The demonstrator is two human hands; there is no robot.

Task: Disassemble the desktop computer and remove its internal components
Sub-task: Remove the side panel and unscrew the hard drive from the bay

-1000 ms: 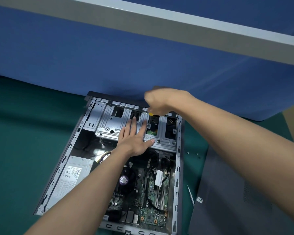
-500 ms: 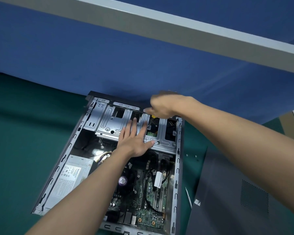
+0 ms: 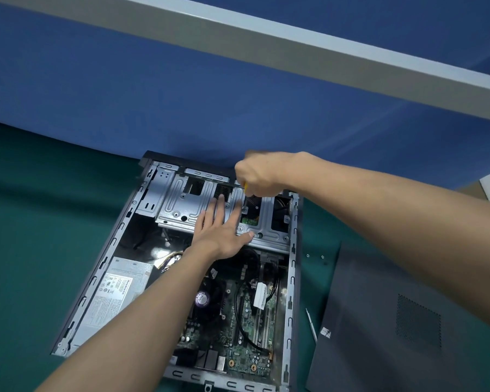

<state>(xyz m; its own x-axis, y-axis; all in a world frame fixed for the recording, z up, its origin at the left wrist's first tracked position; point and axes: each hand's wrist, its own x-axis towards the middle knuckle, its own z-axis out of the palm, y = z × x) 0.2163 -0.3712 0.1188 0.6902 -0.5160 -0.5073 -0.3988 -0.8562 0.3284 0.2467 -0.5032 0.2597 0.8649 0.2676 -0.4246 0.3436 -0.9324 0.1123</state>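
Observation:
An open desktop computer case lies flat on the green mat. A silver metal drive cage spans its far end. My left hand rests flat on the cage with straight fingers. My right hand grips a screwdriver with a yellow handle, its dark shaft pointing down into the cage. Nearer me are the motherboard, a CPU fan, black cables and a silver power supply at the left.
A dark grey side panel lies on the mat to the right of the case. A thin white tool and two small screws lie between them. A blue partition wall stands right behind the case.
My right hand shifted slightly right and then back left over the cage's far edge, still on the screwdriver. My left hand has stayed flat on the cage.

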